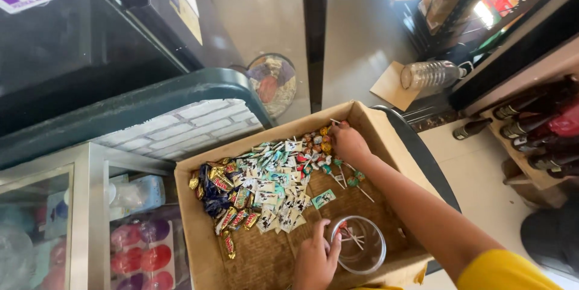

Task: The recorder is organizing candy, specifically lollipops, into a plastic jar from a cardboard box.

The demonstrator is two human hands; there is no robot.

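- Cardboard box (pixel 199 230): shallow brown tray; white-green sachets (pixel 274 196) at centre, gold-red bars (pixel 232 217) at 9 o'clock.
- Right hand (pixel 348 142): at 1 o'clock, fingers curled narrow among round foil sweets (pixel 316 142); whether it grips one cannot be told.
- Left hand (pixel 315 260): at 6 o'clock, fingers spread on clear round container (pixel 362 245) holding lollipops.
- Plastic bottle (pixel 431 74): lying beyond the box.

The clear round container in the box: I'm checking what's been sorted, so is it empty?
No, the clear round container beside the left hand has a few lollipops lying in it.
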